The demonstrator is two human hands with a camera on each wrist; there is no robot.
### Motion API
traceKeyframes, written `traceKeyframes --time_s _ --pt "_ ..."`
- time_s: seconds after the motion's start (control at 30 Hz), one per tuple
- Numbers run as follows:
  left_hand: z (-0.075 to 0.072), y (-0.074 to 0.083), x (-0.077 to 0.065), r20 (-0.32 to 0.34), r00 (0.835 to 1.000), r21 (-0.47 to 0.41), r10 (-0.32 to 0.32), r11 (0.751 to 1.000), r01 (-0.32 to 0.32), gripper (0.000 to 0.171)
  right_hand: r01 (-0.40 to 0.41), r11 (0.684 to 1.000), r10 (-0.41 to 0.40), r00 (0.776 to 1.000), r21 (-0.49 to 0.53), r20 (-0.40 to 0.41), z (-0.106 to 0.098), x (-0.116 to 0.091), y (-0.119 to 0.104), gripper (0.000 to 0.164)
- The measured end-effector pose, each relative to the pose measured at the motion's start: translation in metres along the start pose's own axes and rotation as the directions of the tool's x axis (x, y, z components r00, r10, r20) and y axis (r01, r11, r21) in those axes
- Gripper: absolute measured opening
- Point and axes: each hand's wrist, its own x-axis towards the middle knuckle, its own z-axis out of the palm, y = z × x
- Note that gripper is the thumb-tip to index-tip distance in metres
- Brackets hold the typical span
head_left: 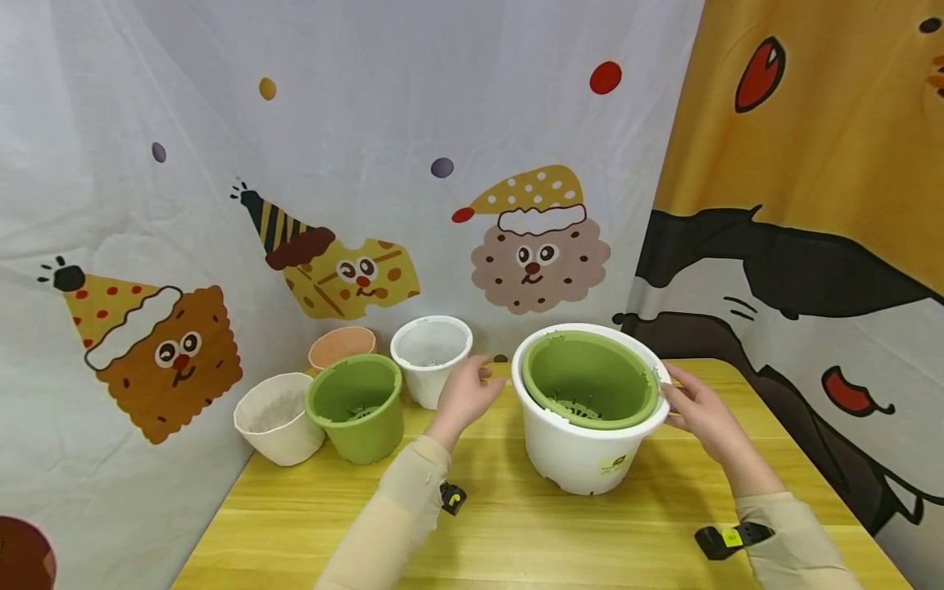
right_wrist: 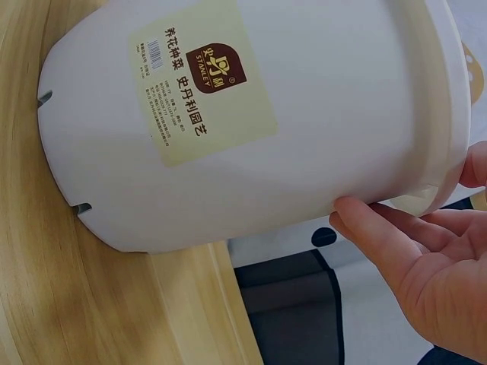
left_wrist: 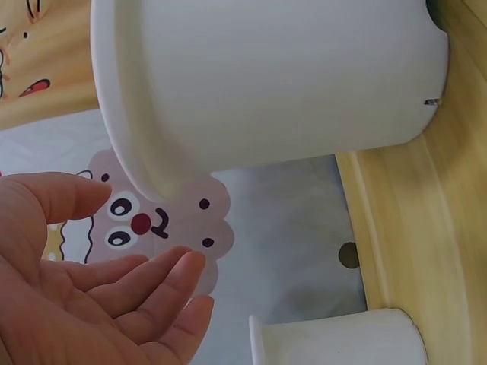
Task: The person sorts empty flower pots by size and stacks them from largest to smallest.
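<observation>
A large white flowerpot (head_left: 564, 451) stands upright on the wooden table, with a green flowerpot (head_left: 590, 369) nested inside it. My right hand (head_left: 706, 418) holds the white pot's rim at its right side. In the right wrist view, the thumb is by the rim and the fingertips (right_wrist: 351, 209) touch the wall below it, near a yellowish label (right_wrist: 205, 84). Left of the big pot, my left hand (head_left: 465, 397) is apart from it, palm turned toward it with relaxed fingers and nothing held. The left wrist view shows a gap between that hand and the rim.
At the table's left stand a small white pot (head_left: 431, 378), another green pot (head_left: 366, 438), a cream faceted pot (head_left: 288, 438) and a peach pot (head_left: 324, 351). A cartoon-printed cloth (head_left: 413, 106) hangs behind the table (head_left: 501, 541).
</observation>
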Motion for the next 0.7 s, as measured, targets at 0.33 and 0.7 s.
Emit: traceKeyframes --time_s 0.33,0.7 --pt "-0.003 -0.014 -0.009 -0.051 0.998 0.063 -0.028 0.997 0.032 0.054 0.012 1.0 -0.012 1.0 0.016 0.002 0.0 0.001 0.0 0.062" --pt "-0.012 -0.034 -0.016 -0.167 0.985 0.126 0.035 0.992 -0.014 0.049 0.01 1.0 -0.01 1.0 0.0 0.002 0.0 0.001 0.001 0.062"
